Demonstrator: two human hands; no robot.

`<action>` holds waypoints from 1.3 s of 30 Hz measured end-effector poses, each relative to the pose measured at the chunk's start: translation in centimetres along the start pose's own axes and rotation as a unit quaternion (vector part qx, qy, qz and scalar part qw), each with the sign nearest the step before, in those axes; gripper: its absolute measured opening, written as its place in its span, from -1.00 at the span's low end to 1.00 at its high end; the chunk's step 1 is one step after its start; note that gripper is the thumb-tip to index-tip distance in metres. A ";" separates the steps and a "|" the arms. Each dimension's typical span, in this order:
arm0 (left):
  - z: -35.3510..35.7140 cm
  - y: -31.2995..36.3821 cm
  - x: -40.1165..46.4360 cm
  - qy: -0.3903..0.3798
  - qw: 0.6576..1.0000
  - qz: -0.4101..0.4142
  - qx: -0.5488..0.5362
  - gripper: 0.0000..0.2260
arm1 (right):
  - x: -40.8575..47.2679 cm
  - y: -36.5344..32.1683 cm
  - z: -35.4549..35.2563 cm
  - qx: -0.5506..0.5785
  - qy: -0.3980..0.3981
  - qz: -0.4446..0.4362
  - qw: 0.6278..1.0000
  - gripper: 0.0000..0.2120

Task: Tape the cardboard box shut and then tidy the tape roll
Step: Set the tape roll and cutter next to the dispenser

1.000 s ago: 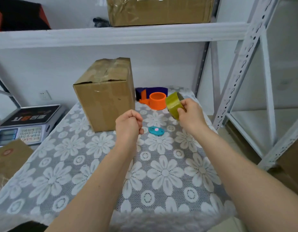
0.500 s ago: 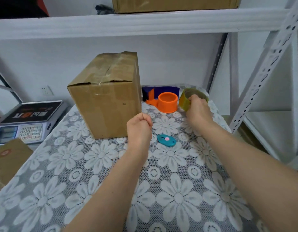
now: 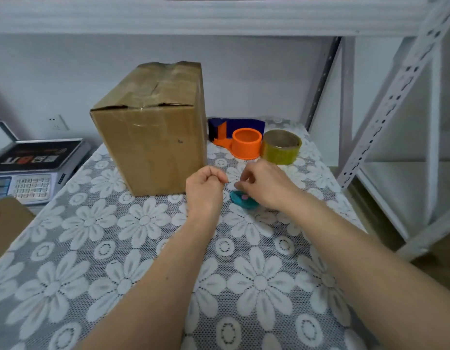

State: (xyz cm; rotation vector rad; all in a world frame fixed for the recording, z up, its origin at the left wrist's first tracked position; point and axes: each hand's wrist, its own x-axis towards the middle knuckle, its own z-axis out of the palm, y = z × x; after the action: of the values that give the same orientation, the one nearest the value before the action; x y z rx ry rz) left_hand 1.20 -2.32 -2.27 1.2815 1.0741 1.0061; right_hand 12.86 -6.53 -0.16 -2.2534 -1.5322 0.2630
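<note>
The cardboard box (image 3: 153, 137) stands upright at the back left of the table, its top flaps shut with clear tape over the seam. The yellowish tape roll (image 3: 280, 147) lies flat at the back right, touching an orange tape dispenser (image 3: 246, 144). My right hand (image 3: 266, 183) hovers in front of the roll, apart from it, with loosely curled fingers holding nothing, just above a small teal cutter (image 3: 240, 200). My left hand (image 3: 205, 190) is a closed fist beside the box's front right corner, with nothing visible in it.
The table wears a floral lace cloth (image 3: 117, 248). A weighing scale (image 3: 29, 170) sits to the left, with a flat cardboard piece (image 3: 6, 223) in front of it. A white shelf (image 3: 218, 16) runs overhead, and a perforated metal post (image 3: 385, 102) rises on the right.
My right hand carried the tape roll to the back right, set it down beside the orange dispenser, let go and drew back over the teal cutter. The left fist barely moved.
</note>
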 end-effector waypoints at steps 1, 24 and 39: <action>0.0 -0.1 0.0 0.000 1.000 0.002 0.005 -0.63 | -0.5 -0.3 0.1 -0.004 -0.023 0.000 1.000 -0.69; -0.4 -0.6 -0.4 -0.038 0.999 -0.013 0.036 -0.65 | 1.7 7.0 -1.8 0.617 0.263 0.374 0.640 -0.59; -0.3 -0.6 -0.4 -0.037 0.998 -0.007 0.056 -0.64 | 7.1 9.7 -1.3 0.552 0.405 0.402 0.608 -0.73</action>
State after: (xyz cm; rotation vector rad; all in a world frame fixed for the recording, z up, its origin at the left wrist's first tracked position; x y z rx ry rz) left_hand 0.83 -2.64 -2.90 1.3894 1.0933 0.8925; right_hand 24.34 -3.35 -2.62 -1.3935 0.2720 0.2480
